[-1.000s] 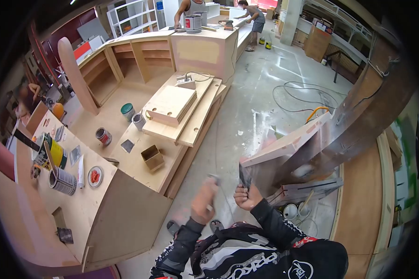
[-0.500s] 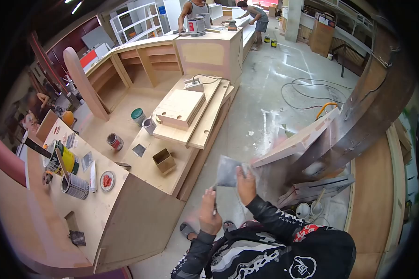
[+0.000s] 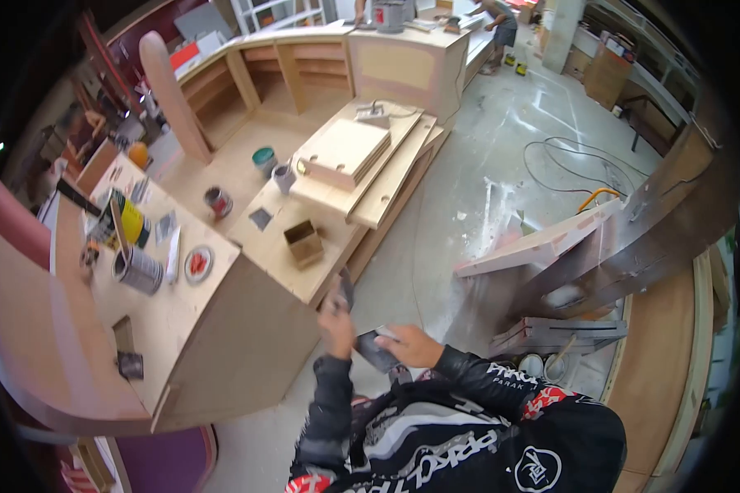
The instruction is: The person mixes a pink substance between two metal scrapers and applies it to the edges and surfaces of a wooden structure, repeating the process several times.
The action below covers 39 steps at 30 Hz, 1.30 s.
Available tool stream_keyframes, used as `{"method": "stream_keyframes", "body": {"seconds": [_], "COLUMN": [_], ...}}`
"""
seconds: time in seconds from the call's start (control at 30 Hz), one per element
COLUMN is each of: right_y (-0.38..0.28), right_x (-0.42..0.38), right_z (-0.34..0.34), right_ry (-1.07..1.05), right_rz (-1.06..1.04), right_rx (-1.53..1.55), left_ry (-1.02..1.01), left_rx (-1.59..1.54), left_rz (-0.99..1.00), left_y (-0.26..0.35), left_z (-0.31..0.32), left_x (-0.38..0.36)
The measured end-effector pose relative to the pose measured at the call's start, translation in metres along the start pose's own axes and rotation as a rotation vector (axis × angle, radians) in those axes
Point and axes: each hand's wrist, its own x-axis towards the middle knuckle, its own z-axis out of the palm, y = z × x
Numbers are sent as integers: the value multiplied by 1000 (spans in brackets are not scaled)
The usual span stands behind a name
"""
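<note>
My right hand point(image 3: 415, 346) is closed on a dark grey flat scraper plate point(image 3: 376, 352), thumb on its face, low in front of my body. My left hand point(image 3: 335, 325) is raised beside it on the left, near the corner of the plywood bench. Its fingers are closed round a small dark flat scraper point(image 3: 346, 290), blurred by motion. The hands are apart. Nearest to the left hand on the bench stands an open square box point(image 3: 303, 244).
To the left, a worktop point(image 3: 152, 329) carries a paint tin point(image 3: 137, 272), a plate of red paste point(image 3: 198, 264) and a yellow-black can point(image 3: 131, 222). Stacked boards point(image 3: 345, 152) lie ahead. On the right are a leaning panel point(image 3: 543, 238) and floor cable point(image 3: 551, 177). Other people work farther off.
My hands have come down and apart; the right hand's plate has swung low toward my body, while the left hand has moved left and up. The view has shifted.
</note>
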Motion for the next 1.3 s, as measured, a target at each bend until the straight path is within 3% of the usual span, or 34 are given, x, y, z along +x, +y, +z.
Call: {"method": "stream_keyframes", "body": {"seconds": [0.03, 0.07, 0.1, 0.17, 0.2, 0.27, 0.3, 0.33, 0.37, 0.4, 0.43, 0.47, 0.53, 0.6, 0.63, 0.67, 0.7, 0.73, 0.8, 0.87, 0.9, 1.0, 1.07, 1.13, 1.17, 1.23, 1.3], "right_y": [28, 15, 0, 22, 7, -45, -56, -65, -69, -58, -32, 0, 97, 74, 71, 68, 56, 41, 3, 4, 4, 27, 170, 112, 87, 32, -63], "right_x": [-13, -20, -16, -12, -10, -6, -5, -6, -6, 0, 9, 19, 53, 42, 38, 29, 25, 19, 7, 1, -2, -5, -44, -53, -49, -62, -44], "right_z": [9, -3, -24, -32, -32, -43, -43, -42, -41, -36, -27, -21, -43, -70, -80, -83, -86, -91, -99, -95, -84, -2, 58, 64, 56, 58, 51], "right_ry": [146, 209, 268, 608, 589, 652, 663, 512, 351, 364, 400, 426, 150, 642, 639, 582, 524, 527, 287, -288, -281, 441, 195, 914, 917, 1021, 1056], "right_rz": [-139, 165, 469, 261, 278, -204, -189, -484, -772, -757, -553, -348, 232, 259, 260, 251, 231, 230, 241, -150, -145, -400, 678, 928, 912, 525, 171], "right_rx": [-44, 14, 55, -56, -44, -218, -212, -225, -238, -244, -375, -500, -665, 174, 179, 498, 815, 817, 1308, 1909, 1894, 83, 82, 741, 730, -1, -285], "left_ry": [93, 207, 249, 218, 240, -428, -340, -347, -239, -143, -401, -404, -838, -793, -596, -400, -299, -301, -306, -327, -392, -546, -622, -586, -553, -527, -476], "left_rx": [-425, -860, -866, -1228, -1214, -1912, -1856, -1839, -1568, -1303, -1647, -1646, -1323, -1248, -1022, -795, -807, -803, -815, -851, -815, -807, -785, -746, -736, -606, -558], "left_rz": [-163, -306, -320, -628, -644, -843, -916, -938, -884, -815, -983, -998, -891, -826, -764, -707, -727, -726, -708, -753, -782, -771, -736, -624, -589, -541, -437], "left_y": [-9, -13, -7, 8, -4, -29, -10, 10, 30, 39, 31, 27, 21, 17, 28, 36, 40, 37, 35, 42, 46, 49, 61, 69, 66, 61, 31], "left_z": [-10, -16, -20, -37, -40, -37, -27, -15, -2, 6, -1, -9, -24, -37, -42, -47, -48, -49, -52, -48, -44, -31, -36, -55, -68, -100, -117], "left_x": [6, 14, 16, 4, -1, -3, -9, -19, -31, -39, -45, -47, -47, -48, -48, -54, -53, -50, -45, -43, -41, -36, -27, -12, -5, -4, 4]}}
